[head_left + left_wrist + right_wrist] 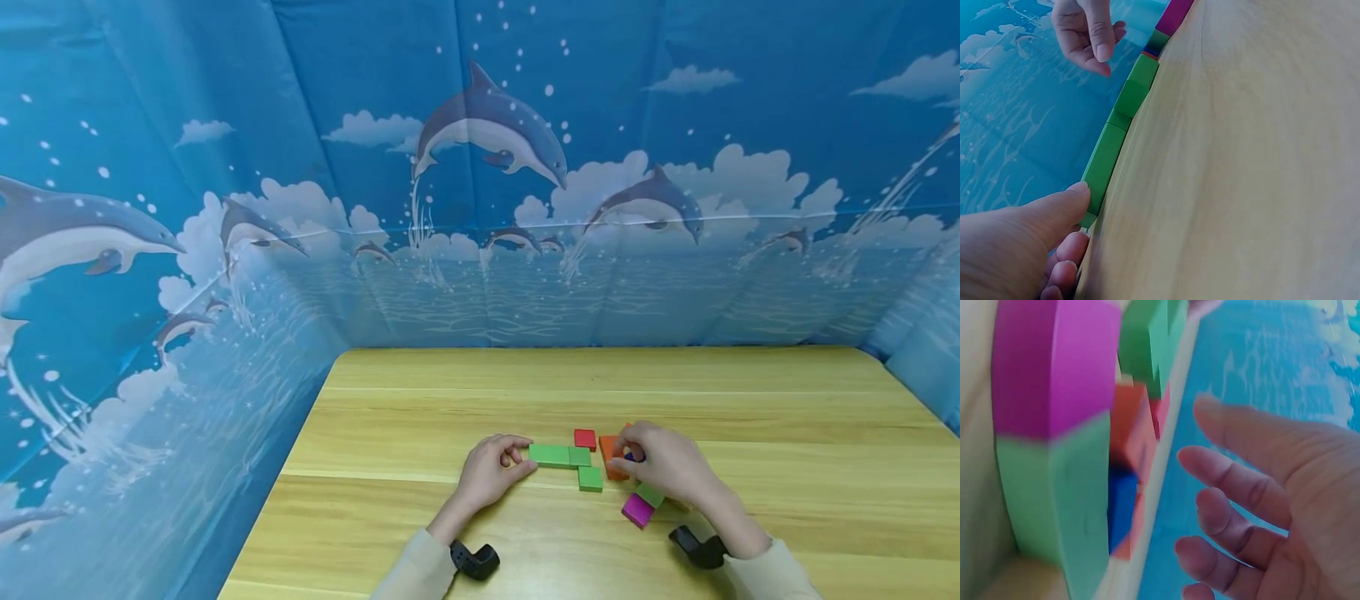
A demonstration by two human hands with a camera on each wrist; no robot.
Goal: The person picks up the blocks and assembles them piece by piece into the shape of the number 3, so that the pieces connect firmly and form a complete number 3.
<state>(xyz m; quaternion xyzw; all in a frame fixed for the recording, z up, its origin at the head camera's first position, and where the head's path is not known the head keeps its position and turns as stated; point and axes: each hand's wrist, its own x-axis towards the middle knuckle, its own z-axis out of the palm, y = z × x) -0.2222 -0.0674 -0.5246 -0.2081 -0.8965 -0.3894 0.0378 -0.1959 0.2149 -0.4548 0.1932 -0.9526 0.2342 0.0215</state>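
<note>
My left hand (483,477) pinches the left end of a long green block (549,456) between thumb and fingers. Two square green blocks, one at its right end (580,457) and one just below that (590,479), adjoin it. Above the tabletop blocks, my right hand (669,463) hovers with its fingers loosely bent and spread. Nothing lies between those fingers in the right wrist view. Beneath and beside it are an orange block (612,454), a dark blue block (1122,506) partly hidden, another green block (650,495) and a purple block (637,510) touching it.
A red square block (585,439) lies behind the green row. Everything stands on a light wood-grain table (390,417). Behind and left of the table hangs a blue dolphin-print curtain (337,275). Black bands (475,562) circle both wrists.
</note>
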